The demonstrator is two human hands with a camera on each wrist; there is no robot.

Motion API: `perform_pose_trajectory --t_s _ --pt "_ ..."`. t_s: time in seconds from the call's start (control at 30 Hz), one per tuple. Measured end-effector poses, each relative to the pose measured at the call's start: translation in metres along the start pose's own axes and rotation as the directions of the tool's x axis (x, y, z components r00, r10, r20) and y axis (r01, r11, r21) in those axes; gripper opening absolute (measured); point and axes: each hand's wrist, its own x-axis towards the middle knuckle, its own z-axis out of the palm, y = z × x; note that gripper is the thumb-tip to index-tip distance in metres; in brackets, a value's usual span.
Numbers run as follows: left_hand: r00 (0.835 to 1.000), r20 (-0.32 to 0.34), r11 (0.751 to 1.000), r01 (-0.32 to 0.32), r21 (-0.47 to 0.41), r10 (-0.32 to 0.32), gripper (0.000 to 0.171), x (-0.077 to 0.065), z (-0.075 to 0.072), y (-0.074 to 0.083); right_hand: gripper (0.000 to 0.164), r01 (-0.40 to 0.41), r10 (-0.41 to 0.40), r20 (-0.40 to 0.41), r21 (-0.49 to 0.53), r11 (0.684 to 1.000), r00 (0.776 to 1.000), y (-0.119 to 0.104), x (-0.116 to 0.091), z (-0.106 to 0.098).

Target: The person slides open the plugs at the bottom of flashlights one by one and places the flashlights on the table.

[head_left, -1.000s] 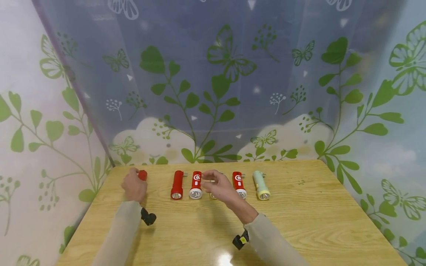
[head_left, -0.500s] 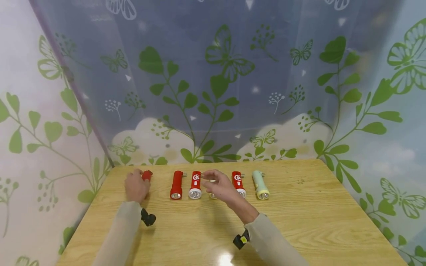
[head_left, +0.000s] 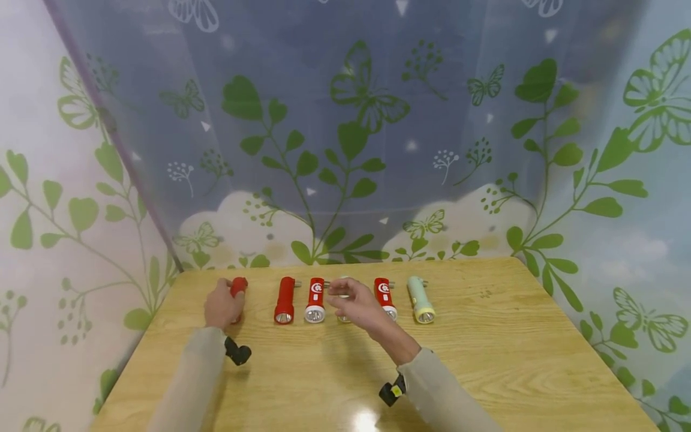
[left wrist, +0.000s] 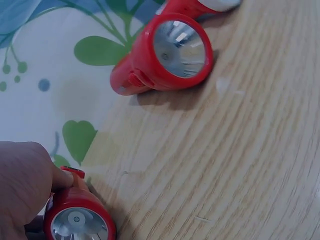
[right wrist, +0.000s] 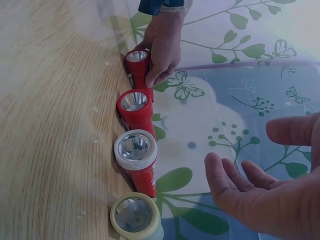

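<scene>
At the left end of a row of flashlights, my left hand (head_left: 220, 305) grips a red flashlight (head_left: 239, 287); its lens end (left wrist: 80, 220) faces the left wrist view. To its right lies an all-red flashlight (head_left: 284, 300), then a red one with a white head (head_left: 315, 300). My right hand (head_left: 353, 303) hovers over a pale flashlight (head_left: 344, 316) and hides most of it. In the right wrist view, the right hand's fingers (right wrist: 240, 185) are bent loosely, with nothing between them and the thumb. That pale flashlight shows a cream rim (right wrist: 117, 217) there.
Right of my right hand lie another red-and-white flashlight (head_left: 382, 294) and a pale green one with a yellow rim (head_left: 420, 300). All rest on a wooden table (head_left: 486, 360), near its back edge. A patterned curtain (head_left: 345, 180) stands behind it.
My left hand has moved slightly right with the red flashlight, which shows more now than a second ago. My right hand has stayed nearly still over the pale flashlight.
</scene>
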Motion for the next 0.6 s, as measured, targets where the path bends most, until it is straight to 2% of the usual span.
perform_pose_trajectory --t_s 0.17,0.33,0.43,0.6 --pt "1.000 -0.027 0.999 0.000 -0.053 -0.002 0.046 -0.002 -0.002 -0.004 0.037 -0.006 0.006 -0.007 0.001 1.000 1.000 0.000 0.000 0.000" --pt "0.998 -0.017 0.986 0.056 -0.160 -0.059 0.047 -0.006 -0.004 0.000 0.038 -0.006 0.006 -0.014 -0.002 1.000 1.000 0.001 0.002 -0.002" --pt "0.997 0.005 0.960 0.079 -0.269 -0.081 0.050 -0.010 -0.007 0.008 0.039 -0.007 0.007 -0.018 0.002 1.000 1.000 0.002 0.003 -0.005" --pt "0.994 0.045 0.893 0.105 -0.438 -0.095 0.053 -0.019 -0.015 0.022 0.041 0.002 -0.002 -0.016 0.007 1.000 1.000 0.000 0.007 -0.008"
